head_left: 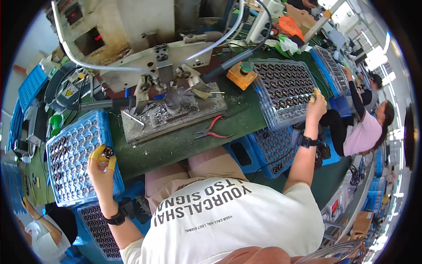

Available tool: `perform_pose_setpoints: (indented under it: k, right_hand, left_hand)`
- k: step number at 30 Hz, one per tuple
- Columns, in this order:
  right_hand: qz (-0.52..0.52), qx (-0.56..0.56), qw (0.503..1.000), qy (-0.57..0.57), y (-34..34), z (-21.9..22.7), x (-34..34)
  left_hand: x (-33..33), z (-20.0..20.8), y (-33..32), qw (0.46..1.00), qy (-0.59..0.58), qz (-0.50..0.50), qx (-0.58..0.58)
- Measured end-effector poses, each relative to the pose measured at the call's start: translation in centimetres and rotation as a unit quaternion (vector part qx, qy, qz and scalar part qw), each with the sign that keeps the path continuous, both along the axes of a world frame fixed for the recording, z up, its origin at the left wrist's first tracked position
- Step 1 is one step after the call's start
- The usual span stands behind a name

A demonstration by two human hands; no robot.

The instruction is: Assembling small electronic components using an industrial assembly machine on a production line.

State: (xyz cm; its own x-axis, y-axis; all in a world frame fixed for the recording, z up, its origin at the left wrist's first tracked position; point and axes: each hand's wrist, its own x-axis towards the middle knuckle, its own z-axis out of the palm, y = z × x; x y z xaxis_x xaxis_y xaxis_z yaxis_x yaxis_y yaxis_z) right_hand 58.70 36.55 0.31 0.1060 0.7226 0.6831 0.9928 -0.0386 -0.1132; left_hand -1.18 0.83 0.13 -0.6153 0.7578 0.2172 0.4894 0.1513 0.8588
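Note:
My left hand, with yellow finger covers, pinches a small round copper-and-black motor part. It is over the right side of a clear tray with round pockets. Dark round parts fill some of that tray's pockets, mostly along its left side. On the other side, my right hand is at the right edge of a second clear tray, filled with rows of similar parts. Its covered fingers are curled together, and whatever they may hold is hidden.
A metal press fixture with scattered shavings stands mid-bench. Red-handled pliers lie before it, and an orange box stands beside the right tray. More part trays sit below bench level. Co-workers sit at right and lower left.

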Motion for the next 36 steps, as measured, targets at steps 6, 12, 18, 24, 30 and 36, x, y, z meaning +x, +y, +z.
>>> perform_pose_setpoints:
  k: [6,12,18,24,30,36]
  right_hand:
    - [-0.122,-0.138,0.982,0.028,2.6,-3.0,3.6]
    - [-0.14,-0.12,0.983,0.007,2.2,-3.1,4.2]
    - [-0.131,-0.128,0.983,-0.012,1.7,-2.0,2.7]
    - [0.189,0.144,0.971,0.012,-4.1,2.2,-8.3]
    - [0.516,0.036,0.841,0.157,-14.2,-1.1,-25.0]
    - [0.602,-0.222,0.628,0.441,-17.8,-5.7,-29.8]
  left_hand:
    - [-1.4,-2.0,-1.1,0.997,-0.06,0.015,0.052]
    - [-1.1,-2.2,-0.3,0.996,-0.06,0.014,0.067]
    - [-1.0,-2.0,-0.7,0.998,-0.043,0.012,0.052]
    - [-0.1,-1.2,-0.3,0.998,-0.019,0.038,0.053]
    - [0.7,-0.1,0.1,0.997,-0.022,0.045,0.066]
    - [0.6,-0.7,-0.1,0.995,-0.049,0.054,0.075]
